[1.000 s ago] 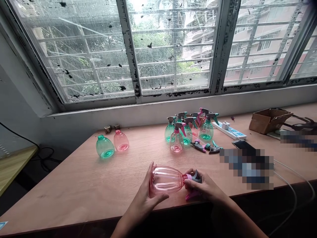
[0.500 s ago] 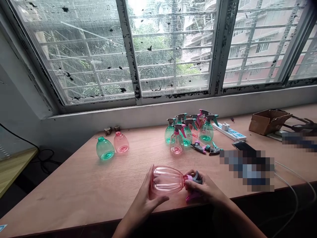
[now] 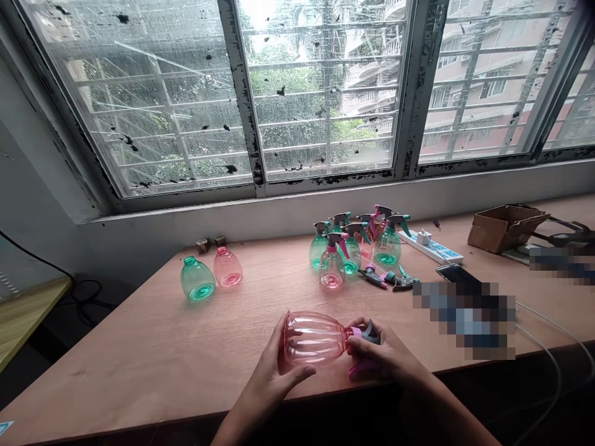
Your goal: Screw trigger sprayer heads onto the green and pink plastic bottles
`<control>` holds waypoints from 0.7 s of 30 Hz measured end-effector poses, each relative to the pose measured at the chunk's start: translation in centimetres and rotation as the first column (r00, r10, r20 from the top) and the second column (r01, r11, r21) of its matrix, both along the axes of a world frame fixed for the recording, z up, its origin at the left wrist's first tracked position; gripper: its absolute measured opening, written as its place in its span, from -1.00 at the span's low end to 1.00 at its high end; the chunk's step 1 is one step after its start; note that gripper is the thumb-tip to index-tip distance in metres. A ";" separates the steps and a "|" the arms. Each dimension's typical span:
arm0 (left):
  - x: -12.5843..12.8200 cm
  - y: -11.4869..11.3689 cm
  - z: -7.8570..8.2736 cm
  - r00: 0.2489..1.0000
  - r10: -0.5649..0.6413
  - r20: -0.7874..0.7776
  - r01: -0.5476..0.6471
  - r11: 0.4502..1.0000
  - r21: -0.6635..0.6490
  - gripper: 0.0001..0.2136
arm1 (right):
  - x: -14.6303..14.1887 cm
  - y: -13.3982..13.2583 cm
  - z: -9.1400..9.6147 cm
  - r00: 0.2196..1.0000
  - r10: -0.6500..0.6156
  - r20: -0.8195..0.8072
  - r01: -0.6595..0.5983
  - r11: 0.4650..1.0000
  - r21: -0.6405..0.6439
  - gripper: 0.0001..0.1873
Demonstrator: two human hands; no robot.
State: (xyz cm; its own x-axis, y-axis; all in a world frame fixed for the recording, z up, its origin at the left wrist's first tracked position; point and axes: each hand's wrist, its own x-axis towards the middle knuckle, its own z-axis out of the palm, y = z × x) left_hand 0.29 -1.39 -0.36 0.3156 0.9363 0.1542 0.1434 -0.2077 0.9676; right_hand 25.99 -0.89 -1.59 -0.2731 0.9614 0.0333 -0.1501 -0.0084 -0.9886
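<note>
A clear pink spray bottle point(image 3: 313, 337) lies on its side near the front edge of the wooden table point(image 3: 153, 353). My left hand point(image 3: 274, 368) cups its base, fingers wrapped round the body. My right hand point(image 3: 385, 356) is closed on the grey and pink trigger head point(image 3: 367, 337) at the bottle's neck. Further back stands a cluster of finished pink and green spray bottles point(image 3: 356, 244). A green bottle without a head point(image 3: 197, 280) and a pink bottle without a head point(image 3: 227, 267) stand at the back left.
Loose trigger heads point(image 3: 388, 277) lie beside the cluster. A white power strip point(image 3: 430, 244), a phone point(image 3: 458, 272) and a cardboard box point(image 3: 504, 226) sit at the right, with white cables point(image 3: 548, 347) trailing over the edge. A window runs along the back.
The bottle and both hands stay almost in place; the view has shifted down slightly. No clear turning of the head or bottle shows.
</note>
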 end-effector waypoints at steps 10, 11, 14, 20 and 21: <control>-0.1 0.8 -0.2 0.997 0.080 -0.019 -0.080 0.996 0.031 -0.24 | 0.0 0.2 -0.6 0.998 0.054 -0.025 -0.053 0.998 0.024 -0.60; -0.1 0.7 -0.2 0.996 0.084 -0.021 -0.083 0.996 0.029 -0.24 | 0.0 0.3 -0.8 0.999 0.047 -0.014 -0.047 0.998 0.029 -0.60; -0.1 0.8 -0.4 0.994 0.108 -0.009 -0.107 0.994 0.024 -0.23 | 0.3 0.6 -1.3 0.999 0.016 0.036 -0.018 0.998 0.053 -0.58; -0.4 1.0 -0.8 0.994 0.102 -0.038 -0.101 0.995 0.022 -0.22 | 0.2 0.3 -1.0 0.999 0.044 0.011 -0.044 0.998 0.040 -0.60; -0.4 1.0 -0.8 0.994 0.095 -0.048 -0.094 0.995 0.028 -0.21 | 0.1 0.2 -0.9 0.999 0.054 -0.006 -0.054 0.998 0.030 -0.61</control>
State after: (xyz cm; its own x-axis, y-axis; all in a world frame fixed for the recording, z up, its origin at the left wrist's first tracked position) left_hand -0.11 -0.37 -1.15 0.2334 0.9583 0.1647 0.2112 -0.2153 0.9534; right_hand 26.11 -0.66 -2.46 -0.3245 0.9438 0.0634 -0.1567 0.0125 -0.9876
